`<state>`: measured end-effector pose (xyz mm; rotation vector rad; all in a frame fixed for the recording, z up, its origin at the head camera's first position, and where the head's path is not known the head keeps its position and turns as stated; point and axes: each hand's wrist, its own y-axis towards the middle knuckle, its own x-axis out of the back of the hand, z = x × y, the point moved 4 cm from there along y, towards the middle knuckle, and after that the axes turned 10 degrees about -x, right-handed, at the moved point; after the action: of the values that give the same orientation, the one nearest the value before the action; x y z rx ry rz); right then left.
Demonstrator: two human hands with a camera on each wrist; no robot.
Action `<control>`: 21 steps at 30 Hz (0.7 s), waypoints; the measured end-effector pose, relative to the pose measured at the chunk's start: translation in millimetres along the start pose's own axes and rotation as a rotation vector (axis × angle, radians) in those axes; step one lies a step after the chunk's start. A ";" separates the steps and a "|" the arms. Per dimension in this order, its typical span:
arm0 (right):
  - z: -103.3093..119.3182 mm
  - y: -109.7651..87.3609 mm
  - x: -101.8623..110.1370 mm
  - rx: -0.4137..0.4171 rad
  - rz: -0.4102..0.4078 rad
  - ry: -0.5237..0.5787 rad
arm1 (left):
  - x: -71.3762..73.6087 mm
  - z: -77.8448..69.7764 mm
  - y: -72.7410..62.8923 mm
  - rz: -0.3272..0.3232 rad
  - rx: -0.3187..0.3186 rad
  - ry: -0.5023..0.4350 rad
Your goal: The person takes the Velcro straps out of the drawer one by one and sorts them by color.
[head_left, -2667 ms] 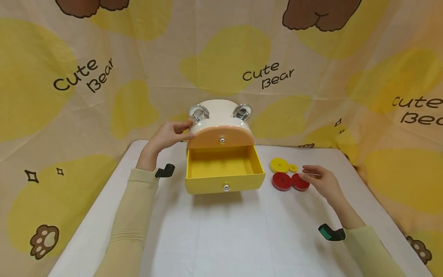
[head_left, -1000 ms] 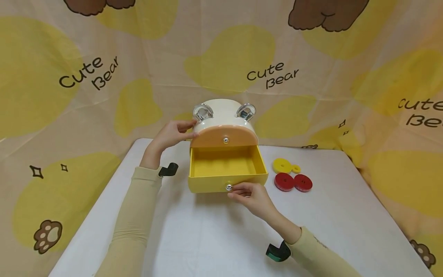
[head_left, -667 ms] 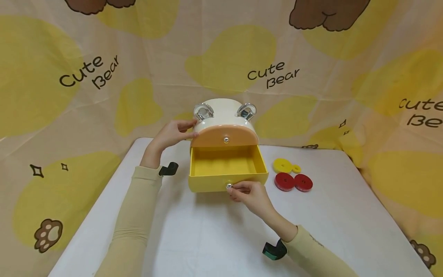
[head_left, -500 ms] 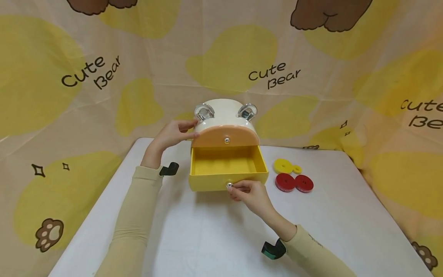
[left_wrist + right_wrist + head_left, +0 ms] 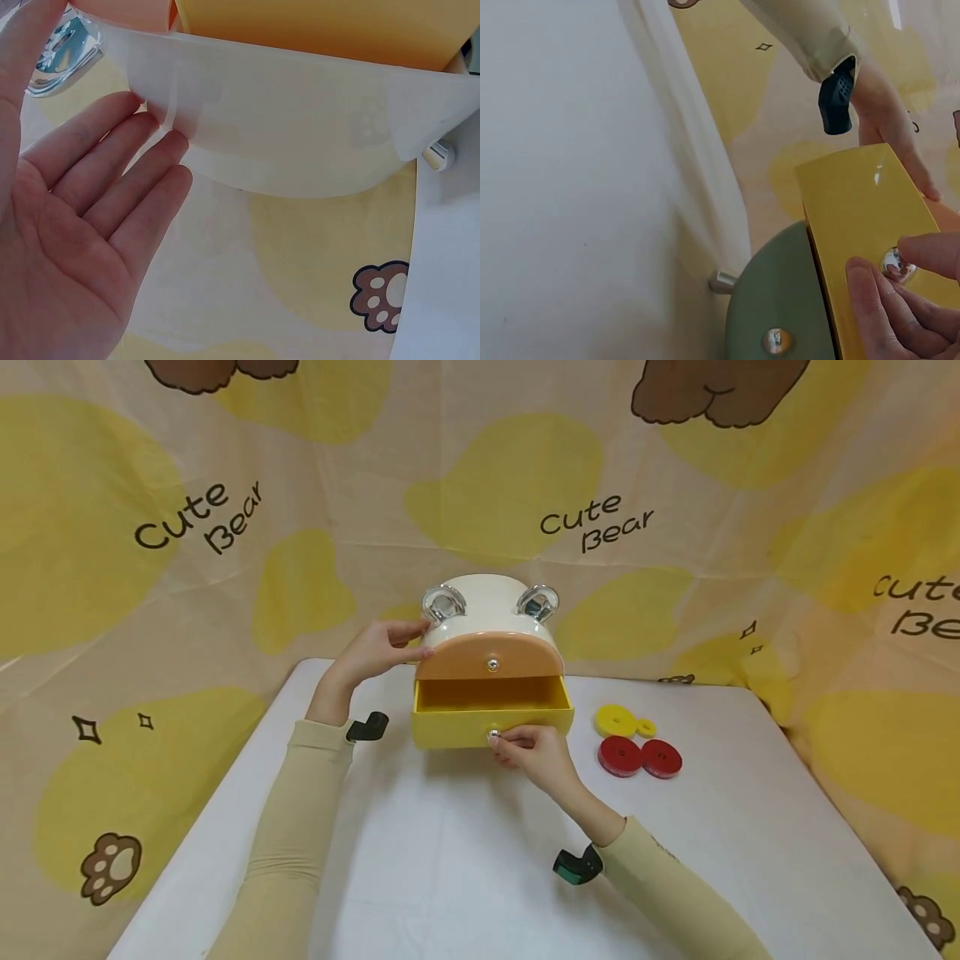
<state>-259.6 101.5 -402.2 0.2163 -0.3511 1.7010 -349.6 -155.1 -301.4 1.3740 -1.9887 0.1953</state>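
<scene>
A small white drawer cabinet [image 5: 487,597] with silver ears stands at the middle back of the table. Its orange upper drawer [image 5: 457,658] is closed, while the yellow drawer [image 5: 450,731] below sticks partway out, the visible part of its inside bare. With thumb and fingers my right hand [image 5: 543,760] pinches the silver knob [image 5: 895,264] on the yellow front. My left hand [image 5: 375,650] rests against the cabinet's left side, thumb at the orange drawer's edge. In the left wrist view, the fingers [image 5: 142,184] of that hand are nearly straight, tips at the white wall.
To the cabinet's right lie two red discs [image 5: 620,756], a yellow disc [image 5: 615,721] and a smaller yellow ring [image 5: 646,727]. A green lower drawer [image 5: 780,300] shows in the right wrist view. Patterned cloth [image 5: 480,485] hangs behind the white table [image 5: 450,877].
My right hand has come from beside the red discs to the yellow drawer's knob, and the drawer has slid inward, away from me. The left hand has stayed at the cabinet's side.
</scene>
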 end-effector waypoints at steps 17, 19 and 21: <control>7.3 38.0 -1.3 -0.020 -0.041 0.064 | 1.4 -17.7 -7.5 0.004 -0.032 -0.022; 8.2 41.6 -1.8 -0.020 -0.046 0.068 | 1.3 -16.2 -7.0 0.003 -0.034 -0.029; 9.6 45.2 -1.9 -0.021 -0.048 0.068 | 1.5 -15.4 -6.5 0.003 -0.034 -0.034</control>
<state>-304.3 90.5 -398.8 0.1492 -0.3109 1.6524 -337.2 -151.4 -290.8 1.3617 -2.0127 0.1398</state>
